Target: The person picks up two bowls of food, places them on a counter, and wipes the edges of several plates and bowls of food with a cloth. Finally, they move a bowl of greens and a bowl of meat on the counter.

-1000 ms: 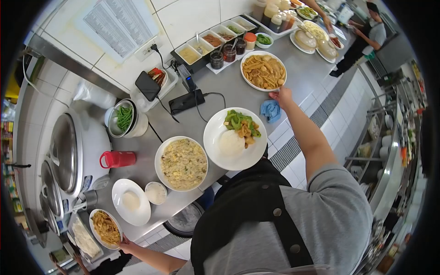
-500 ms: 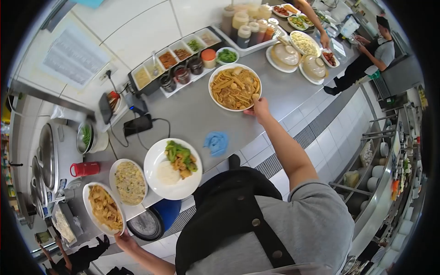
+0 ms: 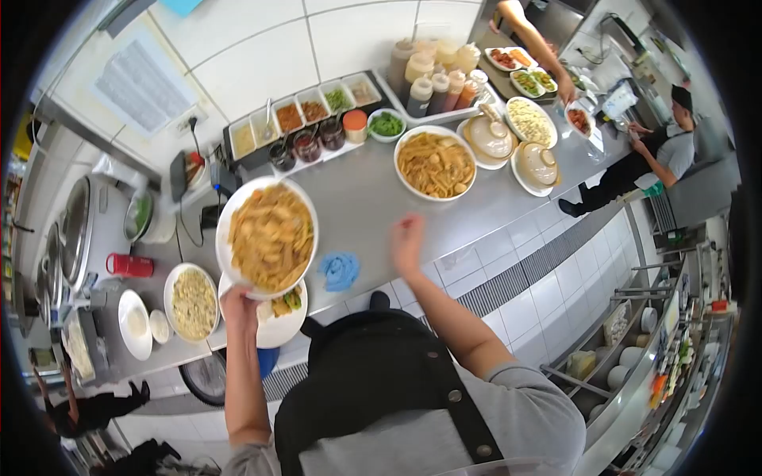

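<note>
My left hand (image 3: pixel 238 308) grips the near rim of a white plate of noodles (image 3: pixel 271 238), held tilted above the counter. That plate partly covers a white plate with rice and greens (image 3: pixel 286 324) beneath it. My right hand (image 3: pixel 406 242) hovers near the counter's front edge, apart from any dish; its fingers are smeared by motion and nothing shows in them. Beyond it stands a white bowl of noodles (image 3: pixel 436 164), beside the lidded pots (image 3: pixel 488 139). A crumpled blue cloth (image 3: pixel 340 271) lies between my hands.
Topping trays (image 3: pixel 290 117), sauce jars (image 3: pixel 306 146) and squeeze bottles (image 3: pixel 439 89) line the wall. Fried rice (image 3: pixel 193 301), a small oval bowl (image 3: pixel 136 325) and a red cup (image 3: pixel 129 266) stand left. A co-worker's arm (image 3: pixel 540 47) reaches over dishes; another person (image 3: pixel 671 151) stands right.
My left hand has brought its noodle plate rightward from the counter's left end, over the rice plate. My right hand has let go of the noodle bowl, which rests nearer the lidded pots.
</note>
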The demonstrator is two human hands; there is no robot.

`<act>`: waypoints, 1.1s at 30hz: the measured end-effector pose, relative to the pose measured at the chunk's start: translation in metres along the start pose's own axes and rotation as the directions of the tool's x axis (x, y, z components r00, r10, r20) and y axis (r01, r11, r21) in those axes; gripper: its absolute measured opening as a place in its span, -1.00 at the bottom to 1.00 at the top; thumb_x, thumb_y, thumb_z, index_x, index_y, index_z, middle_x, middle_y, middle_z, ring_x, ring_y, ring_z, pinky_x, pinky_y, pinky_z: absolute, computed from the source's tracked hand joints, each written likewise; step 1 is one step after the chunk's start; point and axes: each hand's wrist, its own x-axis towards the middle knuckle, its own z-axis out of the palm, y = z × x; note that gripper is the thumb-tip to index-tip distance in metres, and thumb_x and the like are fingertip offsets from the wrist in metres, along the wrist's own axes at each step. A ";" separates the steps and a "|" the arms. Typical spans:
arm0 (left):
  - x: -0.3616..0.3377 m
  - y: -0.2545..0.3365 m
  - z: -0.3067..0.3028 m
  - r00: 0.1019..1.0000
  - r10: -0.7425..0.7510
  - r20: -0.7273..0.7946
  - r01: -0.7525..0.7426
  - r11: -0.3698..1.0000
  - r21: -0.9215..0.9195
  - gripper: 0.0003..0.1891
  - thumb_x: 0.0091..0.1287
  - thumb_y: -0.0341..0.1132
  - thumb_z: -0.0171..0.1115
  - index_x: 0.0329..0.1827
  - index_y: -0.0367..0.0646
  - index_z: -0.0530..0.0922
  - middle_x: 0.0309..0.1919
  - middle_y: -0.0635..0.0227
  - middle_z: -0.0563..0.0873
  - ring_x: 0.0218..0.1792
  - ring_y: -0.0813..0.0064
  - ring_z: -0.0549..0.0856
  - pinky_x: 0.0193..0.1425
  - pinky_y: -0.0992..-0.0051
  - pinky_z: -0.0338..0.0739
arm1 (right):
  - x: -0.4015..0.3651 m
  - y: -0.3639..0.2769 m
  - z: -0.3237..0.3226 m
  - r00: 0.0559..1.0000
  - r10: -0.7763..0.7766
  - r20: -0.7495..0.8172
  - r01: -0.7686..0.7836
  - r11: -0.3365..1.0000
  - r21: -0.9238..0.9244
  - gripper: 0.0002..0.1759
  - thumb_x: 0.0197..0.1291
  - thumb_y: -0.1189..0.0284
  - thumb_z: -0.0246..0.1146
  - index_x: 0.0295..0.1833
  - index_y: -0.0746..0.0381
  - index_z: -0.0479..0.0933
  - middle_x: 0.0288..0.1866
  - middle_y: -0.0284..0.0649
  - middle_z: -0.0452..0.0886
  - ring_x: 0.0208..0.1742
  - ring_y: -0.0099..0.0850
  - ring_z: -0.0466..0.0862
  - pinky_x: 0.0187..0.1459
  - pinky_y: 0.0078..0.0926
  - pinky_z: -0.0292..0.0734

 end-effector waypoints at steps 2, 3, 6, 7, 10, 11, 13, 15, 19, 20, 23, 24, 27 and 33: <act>0.008 0.000 0.029 0.999 0.010 0.037 -0.012 0.998 0.057 -0.80 0.13 -0.50 0.09 -0.25 -0.48 0.56 -0.23 0.07 0.68 -0.27 0.26 0.73 -0.28 0.32 0.69 | -0.050 -0.039 0.016 0.833 -0.352 0.427 0.456 0.874 -0.169 -0.62 0.11 0.47 0.32 0.06 0.25 0.49 0.13 -0.04 0.44 0.18 -0.09 0.43 0.14 -0.18 0.36; 0.016 -0.003 0.034 0.997 -0.010 0.078 0.003 0.996 0.088 -0.78 0.13 -0.50 0.07 -0.22 -0.49 0.55 -0.21 0.04 0.68 -0.22 0.23 0.73 -0.21 0.29 0.70 | -0.066 -0.081 0.007 0.681 -0.310 0.664 0.505 0.855 -0.120 -0.63 0.07 0.46 0.36 0.03 0.24 0.53 0.18 -0.03 0.45 0.25 -0.04 0.41 0.18 -0.13 0.35; 0.038 -0.012 0.050 0.992 -0.065 0.110 0.043 0.981 0.190 -0.82 0.13 -0.53 0.07 -0.25 -0.47 0.53 -0.31 0.09 0.67 -0.31 0.25 0.74 -0.21 0.31 0.73 | -0.076 -0.054 0.010 0.563 -0.353 0.748 0.583 0.811 -0.056 -0.68 0.04 0.48 0.37 -0.05 0.25 0.57 0.17 -0.07 0.48 0.23 -0.02 0.42 0.21 -0.15 0.35; 0.044 -0.016 0.056 0.990 -0.058 0.132 0.029 0.977 0.210 -0.83 0.13 -0.53 0.07 -0.26 -0.46 0.54 -0.35 0.11 0.68 -0.38 0.27 0.74 -0.27 0.33 0.73 | -0.073 -0.031 0.009 0.619 -0.328 0.714 0.526 0.848 -0.066 -0.70 0.04 0.50 0.35 -0.06 0.27 0.57 0.16 -0.05 0.49 0.24 -0.03 0.43 0.22 -0.16 0.36; 0.050 -0.020 0.077 0.979 -0.093 0.179 0.045 0.965 0.259 -0.82 0.11 -0.54 0.09 -0.27 -0.47 0.55 -0.38 0.12 0.69 -0.43 0.30 0.73 -0.35 0.39 0.72 | -0.041 0.005 -0.035 0.807 -0.224 0.547 0.399 0.889 -0.223 -0.72 0.09 0.54 0.31 -0.04 0.34 0.56 0.09 0.00 0.54 0.15 -0.04 0.51 0.14 -0.21 0.46; 0.059 -0.029 0.075 0.970 -0.106 0.217 0.038 0.955 0.295 -0.82 0.09 -0.54 0.09 -0.28 -0.47 0.55 -0.38 0.12 0.69 -0.44 0.30 0.73 -0.36 0.40 0.71 | -0.028 0.014 -0.057 0.877 -0.195 0.439 0.302 0.935 -0.187 -0.73 0.14 0.54 0.29 -0.03 0.37 0.56 0.01 0.02 0.57 0.04 -0.09 0.57 0.06 -0.24 0.50; 0.068 -0.033 0.081 0.948 -0.150 0.280 0.031 0.921 0.389 -0.82 0.07 -0.53 0.11 -0.30 -0.47 0.56 -0.38 0.12 0.69 -0.44 0.32 0.73 -0.37 0.43 0.71 | 0.000 0.008 -0.100 0.948 0.004 0.317 0.061 0.979 -0.196 -0.75 0.28 0.47 0.21 0.00 0.40 0.55 -0.28 0.02 0.65 -0.32 -0.23 0.62 -0.20 -0.37 0.53; 0.069 -0.032 0.093 0.919 -0.218 0.327 0.027 0.864 0.502 -0.82 0.03 -0.52 0.12 -0.34 -0.46 0.57 -0.40 0.13 0.68 -0.45 0.34 0.73 -0.38 0.46 0.70 | 0.026 0.009 -0.126 0.964 -0.008 0.266 0.066 0.975 -0.211 -0.73 0.35 0.36 0.18 0.01 0.32 0.56 -0.46 0.01 0.59 -0.44 -0.36 0.54 -0.35 -0.35 0.42; 0.093 -0.054 0.108 0.831 -0.372 0.414 0.008 0.752 0.660 -0.77 -0.04 -0.49 0.17 -0.32 -0.45 0.60 -0.46 0.16 0.68 -0.49 0.33 0.72 -0.43 0.46 0.66 | 0.064 -0.003 -0.119 0.925 -0.012 0.379 0.129 0.950 -0.285 -0.74 0.34 0.34 0.18 -0.17 0.37 0.52 -0.44 0.12 0.55 -0.44 -0.09 0.51 -0.35 -0.25 0.41; 0.095 -0.054 0.116 0.788 -0.423 0.447 -0.007 0.720 0.694 -0.77 -0.07 -0.48 0.18 -0.34 -0.45 0.60 -0.48 0.17 0.67 -0.49 0.32 0.71 -0.44 0.44 0.66 | 0.072 -0.001 -0.111 0.903 0.017 0.430 0.156 0.918 -0.364 -0.73 0.33 0.34 0.18 -0.20 0.38 0.51 -0.43 0.14 0.55 -0.43 -0.03 0.52 -0.34 -0.22 0.41; 0.106 -0.064 0.133 0.727 -0.488 0.483 -0.111 0.610 0.784 -0.77 -0.10 -0.48 0.18 -0.37 -0.44 0.61 -0.48 0.17 0.66 -0.50 0.32 0.71 -0.45 0.43 0.66 | 0.090 0.011 -0.070 0.892 -0.081 0.445 0.251 0.908 -0.337 -0.72 0.33 0.34 0.17 -0.21 0.39 0.52 -0.35 0.19 0.55 -0.35 0.03 0.54 -0.28 -0.18 0.42; 0.113 -0.069 0.136 0.707 -0.521 0.478 -0.112 0.585 0.803 -0.75 -0.12 -0.47 0.17 -0.36 -0.43 0.62 -0.49 0.18 0.66 -0.50 0.33 0.70 -0.47 0.43 0.65 | 0.098 0.004 -0.058 0.878 -0.051 0.475 0.221 0.926 -0.308 -0.71 0.32 0.33 0.17 -0.20 0.39 0.52 -0.33 0.20 0.56 -0.32 0.06 0.55 -0.26 -0.16 0.42; 0.134 -0.082 0.143 0.643 -0.563 0.520 -0.194 0.537 0.821 -0.74 -0.13 -0.44 0.18 -0.34 -0.37 0.65 -0.54 0.30 0.64 -0.55 0.45 0.65 -0.51 0.47 0.60 | 0.123 0.006 -0.014 0.841 -0.041 0.539 0.234 0.927 -0.295 -0.69 0.30 0.30 0.19 -0.10 0.37 0.56 -0.24 0.18 0.61 -0.21 0.11 0.58 -0.15 -0.13 0.47; 0.159 -0.087 0.159 0.609 -0.579 0.542 -0.240 0.517 0.822 -0.73 -0.15 -0.43 0.18 -0.35 -0.34 0.66 -0.50 0.23 0.67 -0.57 0.42 0.65 -0.49 0.41 0.63 | 0.167 -0.001 0.076 0.237 0.171 0.956 0.581 0.764 -0.281 -0.60 0.30 0.21 0.17 0.08 0.26 0.60 0.03 0.06 0.64 0.05 -0.03 0.61 0.07 -0.21 0.49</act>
